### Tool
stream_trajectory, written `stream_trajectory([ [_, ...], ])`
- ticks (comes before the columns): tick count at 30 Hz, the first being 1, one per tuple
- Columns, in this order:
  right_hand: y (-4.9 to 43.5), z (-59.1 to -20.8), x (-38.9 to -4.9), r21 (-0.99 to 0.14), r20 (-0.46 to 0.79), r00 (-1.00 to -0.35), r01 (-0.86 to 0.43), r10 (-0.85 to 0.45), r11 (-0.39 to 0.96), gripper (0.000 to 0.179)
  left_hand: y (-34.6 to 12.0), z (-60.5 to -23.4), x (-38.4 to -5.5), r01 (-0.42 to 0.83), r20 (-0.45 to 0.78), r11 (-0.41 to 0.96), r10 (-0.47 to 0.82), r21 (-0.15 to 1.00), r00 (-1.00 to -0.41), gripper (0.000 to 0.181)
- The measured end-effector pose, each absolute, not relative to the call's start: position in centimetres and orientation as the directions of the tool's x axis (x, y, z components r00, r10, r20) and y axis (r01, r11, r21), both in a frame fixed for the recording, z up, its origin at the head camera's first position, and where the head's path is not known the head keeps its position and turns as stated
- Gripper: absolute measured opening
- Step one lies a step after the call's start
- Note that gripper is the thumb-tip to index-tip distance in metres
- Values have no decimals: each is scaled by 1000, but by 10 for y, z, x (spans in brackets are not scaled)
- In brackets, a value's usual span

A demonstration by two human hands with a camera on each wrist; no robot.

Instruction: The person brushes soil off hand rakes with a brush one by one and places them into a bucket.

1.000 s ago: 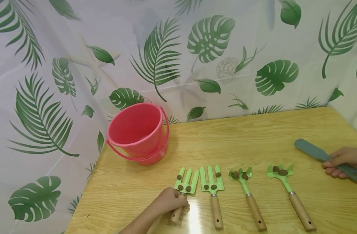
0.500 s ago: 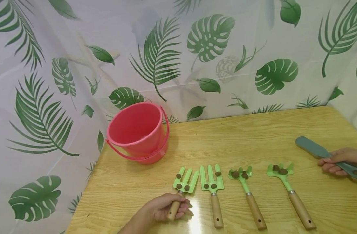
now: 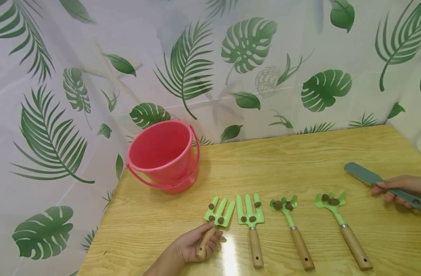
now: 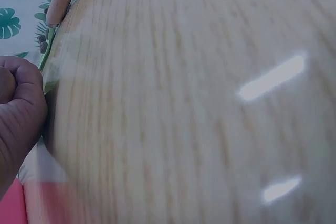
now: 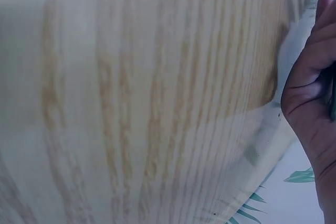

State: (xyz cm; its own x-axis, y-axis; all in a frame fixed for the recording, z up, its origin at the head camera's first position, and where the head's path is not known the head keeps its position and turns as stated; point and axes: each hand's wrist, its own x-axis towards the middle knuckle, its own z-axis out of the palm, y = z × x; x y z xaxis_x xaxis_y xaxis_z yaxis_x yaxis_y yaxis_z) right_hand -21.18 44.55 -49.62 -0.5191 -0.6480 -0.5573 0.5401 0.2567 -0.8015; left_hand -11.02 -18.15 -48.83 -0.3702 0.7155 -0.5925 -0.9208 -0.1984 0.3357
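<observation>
My left hand [image 3: 190, 245] grips the wooden handle of a small hand fork [image 3: 217, 214] with green tines, several brown lumps lying on its head. In the left wrist view this hand [image 4: 23, 106] shows curled at the left edge, low over the table. At the far right, my right hand [image 3: 410, 184] holds a teal hand brush [image 3: 364, 174] by its handle, with pale bristles showing along the lower edge. Only part of the right hand [image 5: 315, 72] appears in the right wrist view; the brush is mostly out of that frame.
Beside the held fork lie a second green hand fork [image 3: 254, 245] and two green claw rakes, a nearer one [image 3: 301, 249] and a right one [image 3: 355, 247], each bearing brown lumps. A pink bucket [image 3: 182, 168] stands at the back left of the wooden table [image 3: 283, 165], before a leaf-patterned sheet [image 3: 210, 76].
The left hand has turned from palm down over the fork's handle to palm up beneath it. The right hand has tilted the brush, so its bristles now show.
</observation>
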Motion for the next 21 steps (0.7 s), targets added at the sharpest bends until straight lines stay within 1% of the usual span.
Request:
stream_trajectory([
  [3, 445, -496, -213, -800, -545, -501, 551, -672, 239, 35, -182, -490, -109, -928, -562, -232, 743, 293, -363, 40],
  [5, 446, -497, -214, -809, -533, -500, 537, -683, 238, 36, -182, -490, -109, -928, -547, -252, 753, 275, -366, 40],
  [11, 447, -498, -217, -852, -477, -489, 463, -730, 246, 41, -182, -491, -108, -915, -509, -289, 764, 282, -398, 40],
  [14, 444, -498, -217, -854, -446, -463, 477, -766, 209, 43, -181, -491, -108, -912, -487, -295, 775, 284, -402, 41],
  [16, 442, -497, -217, -845, -424, -448, 508, -787, 166, 44, -180, -490, -108, -909, -466, -299, 786, 289, -407, 41],
  [21, 438, -491, -218, -841, -401, -499, 532, -768, 94, 44, -177, -486, -111, -888, -422, -317, 792, 334, -441, 39],
])
